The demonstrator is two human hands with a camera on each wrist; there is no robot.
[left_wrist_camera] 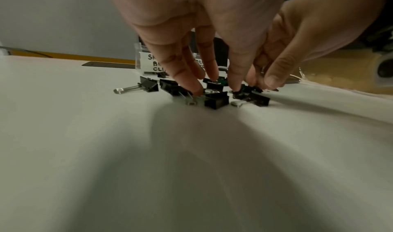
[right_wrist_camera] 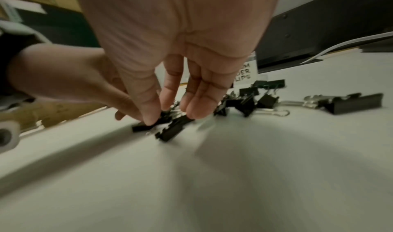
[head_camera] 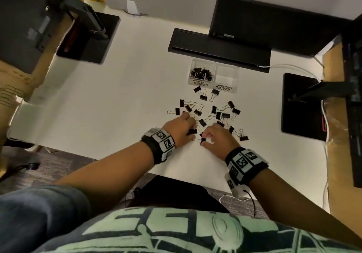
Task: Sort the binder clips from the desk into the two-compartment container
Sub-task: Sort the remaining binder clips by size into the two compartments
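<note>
- We are at the pick-up step: both hands are down among the loose binder clips (head_camera: 207, 113) scattered across the middle of the head view, on the white bench (head_camera: 109, 88).
- Our left hand (head_camera: 181, 128) reaches down with its fingers spread over the clips at the pile's lower left; the fingertips (left_wrist_camera: 196, 89) touch clips, but we cannot tell whether its grip has closed on any of them.
- Our right hand (head_camera: 218, 138) has thumb and fingers curled toward a black clip (head_camera: 202, 141) at the pile's lower edge. The right wrist view is blurred, so we cannot tell if that grip holds it or only touches it.
- The two-compartment container (head_camera: 238, 76) stands just above the pile. Its left compartment, labelled for small clips, is heaped with clips; the right one, labelled medium, looks empty.
- We judge the small clips largely sorted and the larger ones still to go.
- Next we need a firm pinch on one clip, a lift clear of its neighbours, and a carry up to the right compartment.
</note>
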